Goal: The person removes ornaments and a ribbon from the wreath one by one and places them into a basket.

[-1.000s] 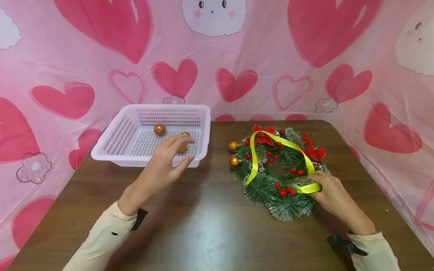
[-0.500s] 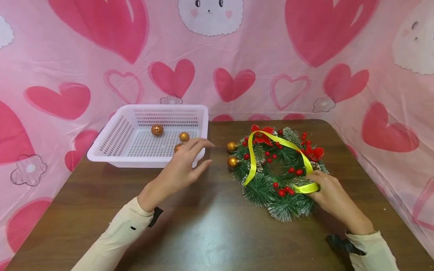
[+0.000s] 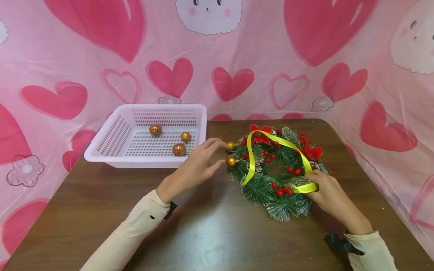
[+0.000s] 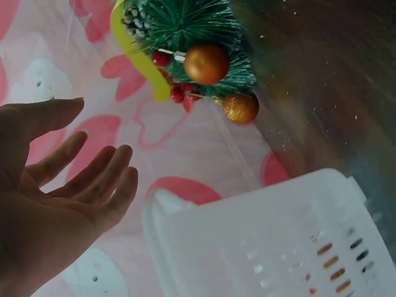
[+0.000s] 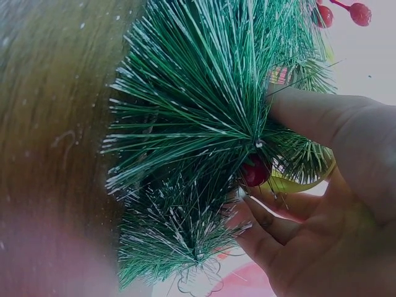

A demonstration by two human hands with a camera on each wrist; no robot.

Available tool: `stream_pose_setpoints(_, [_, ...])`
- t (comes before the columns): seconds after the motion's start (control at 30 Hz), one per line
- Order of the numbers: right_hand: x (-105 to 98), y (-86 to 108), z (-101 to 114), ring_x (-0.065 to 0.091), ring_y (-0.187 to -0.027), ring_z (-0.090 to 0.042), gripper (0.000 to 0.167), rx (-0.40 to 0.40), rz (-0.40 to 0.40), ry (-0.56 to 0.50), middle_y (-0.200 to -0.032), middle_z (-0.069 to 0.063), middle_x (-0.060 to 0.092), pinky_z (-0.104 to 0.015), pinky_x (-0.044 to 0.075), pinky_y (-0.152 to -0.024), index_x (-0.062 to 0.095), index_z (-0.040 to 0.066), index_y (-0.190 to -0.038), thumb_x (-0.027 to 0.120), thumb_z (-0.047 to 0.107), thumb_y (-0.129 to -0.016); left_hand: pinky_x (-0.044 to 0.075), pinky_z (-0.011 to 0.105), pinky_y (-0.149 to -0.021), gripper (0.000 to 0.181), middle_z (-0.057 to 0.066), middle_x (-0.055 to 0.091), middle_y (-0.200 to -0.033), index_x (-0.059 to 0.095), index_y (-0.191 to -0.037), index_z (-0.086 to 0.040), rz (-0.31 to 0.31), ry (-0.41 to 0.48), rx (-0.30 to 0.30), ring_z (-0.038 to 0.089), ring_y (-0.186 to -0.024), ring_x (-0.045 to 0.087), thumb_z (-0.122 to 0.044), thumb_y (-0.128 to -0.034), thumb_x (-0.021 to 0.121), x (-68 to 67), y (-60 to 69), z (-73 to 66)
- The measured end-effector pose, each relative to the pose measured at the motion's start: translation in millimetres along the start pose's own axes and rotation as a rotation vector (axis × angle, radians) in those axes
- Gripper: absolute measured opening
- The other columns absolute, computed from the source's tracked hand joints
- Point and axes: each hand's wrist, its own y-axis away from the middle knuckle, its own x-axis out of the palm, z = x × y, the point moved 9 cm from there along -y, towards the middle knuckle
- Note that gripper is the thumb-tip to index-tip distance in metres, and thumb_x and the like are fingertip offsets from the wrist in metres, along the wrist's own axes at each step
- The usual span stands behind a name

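A green wreath (image 3: 259, 190) with red berries, red flowers and frosted needles lies on the table at right. Its near right edge is gripped by my right hand (image 3: 329, 194); the right wrist view shows the thumb and fingers (image 5: 260, 241) around the needles. A yellow ribbon (image 3: 251, 160) loops across the wreath and passes by that hand. On the wreath's left side stick out a smooth gold ball (image 3: 231, 162) and a glittery gold ball (image 3: 231, 146). My left hand (image 3: 194, 165) hovers just left of them, thumb and fingers (image 4: 105, 173) apart, holding nothing.
A white perforated plastic basket (image 3: 129, 159) stands at the back left of the brown table (image 3: 210, 233). Inside lie a copper ball (image 3: 155, 130), a smaller gold ball (image 3: 185, 136) and another copper ball (image 3: 179, 149). A pink heart-print cloth (image 3: 257, 45) hangs behind.
My left hand has moved right, from over the basket to beside the two gold balls on the wreath. My right hand keeps its grip on the wreath, which stays in place.
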Motion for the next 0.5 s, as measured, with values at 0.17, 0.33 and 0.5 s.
stream_pose_setpoints(0.17, [-0.1, -0.7, 0.0, 0.062, -0.077, -0.030, 0.032, -0.002, -0.002, 0.003, -0.094, -0.015, 0.066, -0.048, 0.050, -0.066, 0.072, -0.001, -0.091, 0.079, -0.007, -0.061, 0.047, 0.035, -0.101, 0.036, 0.009, 0.058, -0.125, 0.059, -0.122, -0.005, 0.044, -0.025, 0.006, 0.020, -0.117, 0.057, -0.010, -0.0893, 0.074, 17.2, -4.3, 1.0])
stream_pose_setpoints(0.33, [-0.3, -0.6, -0.2, 0.061, -0.077, -0.029, 0.032, -0.001, -0.002, 0.006, -0.093, -0.014, 0.066, -0.047, 0.050, -0.066, 0.072, -0.002, -0.091, 0.080, -0.007, -0.061, 0.049, 0.035, -0.099, 0.033, 0.009, 0.058, -0.125, 0.061, -0.121, -0.005, 0.089, -0.035, -0.022, 0.020, -0.117, 0.058, -0.009, -0.0897, 0.073, 33.7, -9.1, 7.0])
stream_pose_setpoints(0.5, [-0.4, 0.5, 0.7, 0.062, -0.078, -0.030, 0.032, -0.008, -0.007, 0.004, -0.094, -0.014, 0.066, -0.048, 0.050, -0.066, 0.072, -0.001, -0.091, 0.080, -0.007, -0.061, 0.050, 0.037, -0.097, 0.033, 0.008, 0.059, -0.124, 0.063, -0.121, -0.005, 0.139, -0.039, -0.074, 0.021, -0.115, 0.059, -0.010, -0.0900, 0.072, 47.5, -13.3, 20.3])
